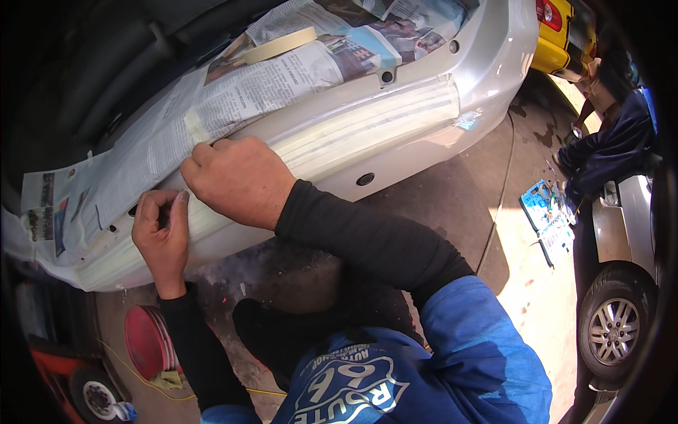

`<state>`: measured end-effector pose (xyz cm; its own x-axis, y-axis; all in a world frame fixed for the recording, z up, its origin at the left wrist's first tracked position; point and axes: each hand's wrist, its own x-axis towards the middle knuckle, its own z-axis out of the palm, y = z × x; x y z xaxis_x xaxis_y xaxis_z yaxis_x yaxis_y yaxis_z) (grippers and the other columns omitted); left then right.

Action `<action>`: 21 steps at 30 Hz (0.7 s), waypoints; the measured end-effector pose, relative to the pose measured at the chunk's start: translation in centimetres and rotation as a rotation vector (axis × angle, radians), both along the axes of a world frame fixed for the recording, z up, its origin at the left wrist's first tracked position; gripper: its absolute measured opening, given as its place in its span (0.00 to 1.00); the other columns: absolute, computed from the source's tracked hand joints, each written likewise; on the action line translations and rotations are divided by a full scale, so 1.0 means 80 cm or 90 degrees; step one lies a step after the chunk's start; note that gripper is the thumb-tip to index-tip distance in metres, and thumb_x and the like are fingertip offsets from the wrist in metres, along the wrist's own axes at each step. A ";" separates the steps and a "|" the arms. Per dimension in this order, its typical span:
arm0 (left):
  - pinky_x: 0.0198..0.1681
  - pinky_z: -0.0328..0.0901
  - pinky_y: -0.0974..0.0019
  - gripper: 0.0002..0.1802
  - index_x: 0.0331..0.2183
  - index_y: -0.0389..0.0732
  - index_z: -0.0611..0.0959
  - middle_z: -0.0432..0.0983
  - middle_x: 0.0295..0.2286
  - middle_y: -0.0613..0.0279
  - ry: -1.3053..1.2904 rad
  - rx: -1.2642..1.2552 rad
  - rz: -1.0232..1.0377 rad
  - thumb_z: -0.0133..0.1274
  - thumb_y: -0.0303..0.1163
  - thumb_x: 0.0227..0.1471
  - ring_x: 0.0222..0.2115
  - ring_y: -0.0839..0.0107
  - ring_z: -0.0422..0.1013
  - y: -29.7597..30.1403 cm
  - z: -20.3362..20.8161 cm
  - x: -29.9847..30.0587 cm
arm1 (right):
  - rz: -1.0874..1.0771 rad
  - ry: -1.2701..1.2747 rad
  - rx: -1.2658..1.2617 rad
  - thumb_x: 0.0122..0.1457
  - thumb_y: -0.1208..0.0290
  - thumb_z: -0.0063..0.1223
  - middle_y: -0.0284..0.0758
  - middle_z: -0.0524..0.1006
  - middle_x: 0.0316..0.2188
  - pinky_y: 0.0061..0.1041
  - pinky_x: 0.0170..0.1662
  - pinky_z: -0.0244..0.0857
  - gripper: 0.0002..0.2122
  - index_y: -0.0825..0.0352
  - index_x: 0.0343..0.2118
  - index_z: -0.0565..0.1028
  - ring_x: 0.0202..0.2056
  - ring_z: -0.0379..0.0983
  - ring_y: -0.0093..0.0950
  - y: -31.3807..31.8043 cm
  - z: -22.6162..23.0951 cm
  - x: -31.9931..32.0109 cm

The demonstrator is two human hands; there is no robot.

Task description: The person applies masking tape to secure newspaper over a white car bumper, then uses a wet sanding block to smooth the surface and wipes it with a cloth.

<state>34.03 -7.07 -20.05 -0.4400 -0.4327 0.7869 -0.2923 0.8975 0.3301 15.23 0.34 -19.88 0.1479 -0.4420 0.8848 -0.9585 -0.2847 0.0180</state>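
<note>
A silver-white car bumper (417,152) runs diagonally before me, with rows of pale masking tape (371,131) along its face. Newspaper sheets (289,78) cover its upper side, and a roll of masking tape (281,45) lies on them. My right hand (244,180) is closed against the newspaper's lower edge, its fingertips mostly hidden. Close beside it, lower on the bumper, my left hand (161,230) has its fingers curled and the thumb brought toward them. What either hand pinches is too small or hidden to make out.
A red round object (145,343) stands on the floor at lower left, near a yellow cord. On the right are a dark hose (500,205), an opened blue tool case (547,219), a person's dark-clothed leg (614,152) and a car wheel (614,328).
</note>
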 end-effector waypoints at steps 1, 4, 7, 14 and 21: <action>0.34 0.64 0.71 0.05 0.31 0.35 0.81 0.75 0.28 0.63 0.005 0.015 -0.005 0.62 0.19 0.55 0.28 0.75 0.69 0.001 0.001 -0.001 | -0.005 0.002 0.003 0.50 0.72 0.59 0.35 0.77 0.26 0.31 0.30 0.74 0.04 0.63 0.27 0.75 0.29 0.80 0.33 0.000 0.001 -0.002; 0.33 0.65 0.71 0.04 0.31 0.35 0.81 0.76 0.28 0.63 0.029 0.045 -0.018 0.62 0.19 0.54 0.28 0.75 0.70 0.003 0.002 -0.004 | 0.011 0.008 0.016 0.51 0.73 0.58 0.34 0.76 0.27 0.32 0.30 0.73 0.04 0.63 0.29 0.74 0.30 0.80 0.32 0.000 0.002 -0.003; 0.31 0.66 0.68 0.05 0.31 0.36 0.82 0.77 0.28 0.61 0.023 0.036 -0.009 0.63 0.20 0.53 0.26 0.71 0.72 0.006 0.005 0.000 | -0.010 0.007 0.042 0.52 0.74 0.58 0.33 0.75 0.26 0.33 0.29 0.73 0.04 0.63 0.29 0.73 0.29 0.80 0.33 0.000 0.006 0.001; 0.31 0.68 0.64 0.06 0.30 0.36 0.81 0.77 0.27 0.61 0.028 0.023 -0.015 0.64 0.21 0.52 0.26 0.69 0.73 0.004 0.007 -0.003 | 0.037 0.096 0.045 0.53 0.71 0.59 0.34 0.77 0.26 0.33 0.27 0.73 0.04 0.63 0.28 0.76 0.29 0.80 0.32 -0.002 0.007 -0.002; 0.41 0.70 0.60 0.05 0.34 0.31 0.84 0.79 0.31 0.51 0.122 -0.106 0.049 0.57 0.23 0.60 0.33 0.58 0.76 0.026 -0.067 0.133 | -0.008 0.076 0.008 0.54 0.72 0.59 0.31 0.73 0.24 0.31 0.25 0.71 0.05 0.62 0.25 0.74 0.25 0.77 0.31 0.005 0.002 0.002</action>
